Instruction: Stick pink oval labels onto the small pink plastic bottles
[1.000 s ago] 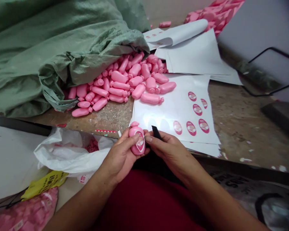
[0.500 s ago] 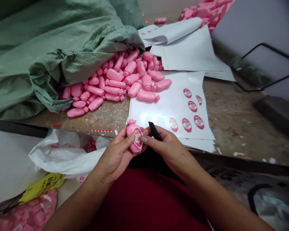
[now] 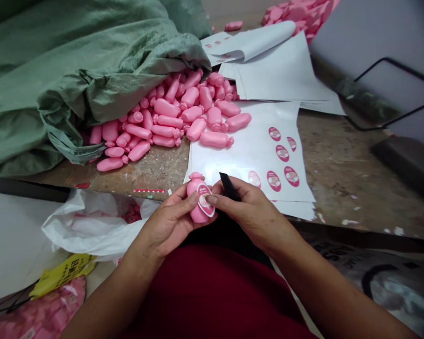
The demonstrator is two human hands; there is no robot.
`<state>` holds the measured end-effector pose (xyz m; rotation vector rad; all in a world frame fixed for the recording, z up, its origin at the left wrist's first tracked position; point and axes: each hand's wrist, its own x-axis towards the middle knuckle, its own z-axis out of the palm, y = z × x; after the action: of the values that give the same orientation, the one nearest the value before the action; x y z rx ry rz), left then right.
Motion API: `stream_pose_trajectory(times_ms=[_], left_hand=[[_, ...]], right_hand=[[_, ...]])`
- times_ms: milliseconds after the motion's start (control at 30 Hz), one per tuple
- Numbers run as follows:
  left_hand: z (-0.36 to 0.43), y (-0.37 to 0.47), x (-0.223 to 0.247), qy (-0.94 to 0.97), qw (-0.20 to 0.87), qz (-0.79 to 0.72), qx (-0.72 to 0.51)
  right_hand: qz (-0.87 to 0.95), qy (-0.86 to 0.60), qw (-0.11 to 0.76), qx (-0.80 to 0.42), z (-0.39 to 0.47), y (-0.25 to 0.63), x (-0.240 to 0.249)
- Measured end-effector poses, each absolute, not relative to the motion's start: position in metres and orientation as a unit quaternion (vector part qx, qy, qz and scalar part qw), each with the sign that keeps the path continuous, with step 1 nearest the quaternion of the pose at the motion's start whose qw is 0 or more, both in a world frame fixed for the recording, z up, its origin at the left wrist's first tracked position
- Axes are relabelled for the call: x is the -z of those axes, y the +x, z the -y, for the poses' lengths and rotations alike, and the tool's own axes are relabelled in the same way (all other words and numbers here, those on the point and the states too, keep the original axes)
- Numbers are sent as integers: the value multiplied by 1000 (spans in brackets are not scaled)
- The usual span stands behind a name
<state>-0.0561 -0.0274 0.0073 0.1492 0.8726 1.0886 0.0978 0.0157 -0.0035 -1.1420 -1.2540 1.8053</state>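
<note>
A small pink bottle stands nearly upright in my left hand, whose fingers wrap round it with the thumb on its front. An oval pink-and-white label lies on the bottle's front, its right edge reaching the bottle's side. My right hand is closed round a black flat tool, and its thumb presses on the label. Beyond my hands, a sheet of oval stickers lies on the table, several stickers left on its right part.
Many pink bottles spill from a green sack at the left. More white sheets lie behind. A white plastic bag hangs below the table's edge. A black wire frame stands at the right.
The bottle and both hands have shifted slightly to the right. My right thumb still rests on the label, and the black tool has tilted a little.
</note>
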Motion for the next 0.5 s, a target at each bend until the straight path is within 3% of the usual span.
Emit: stream_pose_trajectory(times_ms=[500], left_hand=[[29, -54, 3, 45, 756, -389, -524]], right_hand=[[490, -458, 326, -667, -19, 97, 7]])
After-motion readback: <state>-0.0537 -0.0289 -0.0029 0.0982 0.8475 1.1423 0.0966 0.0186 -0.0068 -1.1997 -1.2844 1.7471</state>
